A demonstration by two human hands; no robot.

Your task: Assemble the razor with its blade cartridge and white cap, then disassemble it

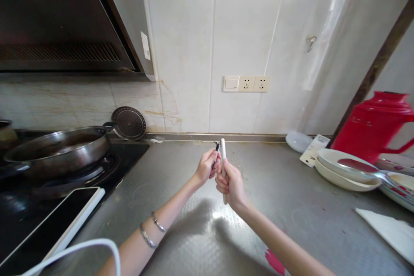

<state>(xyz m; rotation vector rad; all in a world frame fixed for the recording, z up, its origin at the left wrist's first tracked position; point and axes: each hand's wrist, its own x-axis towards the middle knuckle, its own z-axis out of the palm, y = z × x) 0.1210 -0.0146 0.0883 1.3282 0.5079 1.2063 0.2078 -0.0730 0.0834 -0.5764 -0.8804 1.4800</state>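
Note:
Both hands are held close together above the grey metal counter [181,155], near the centre of the view. My left hand [206,166] is closed around a small dark, slim object [217,152] whose black tip points up; its exact kind is too small to tell. My right hand [231,180] grips a white stick [223,148], held nearly upright, with its top above the thumb and its lower end below the fingers. The fingers of the two hands are very near each other. Two silvery bangles sit on the left forearm.
On the left, a steel pan [61,151] stands on the black stove [129,155], with a phone-like white device [77,211] and white cable [97,241] nearer. At right are stacked bowls [343,172], a red thermos [371,125] and white paper [388,230]. Sockets [246,84] are on the wall.

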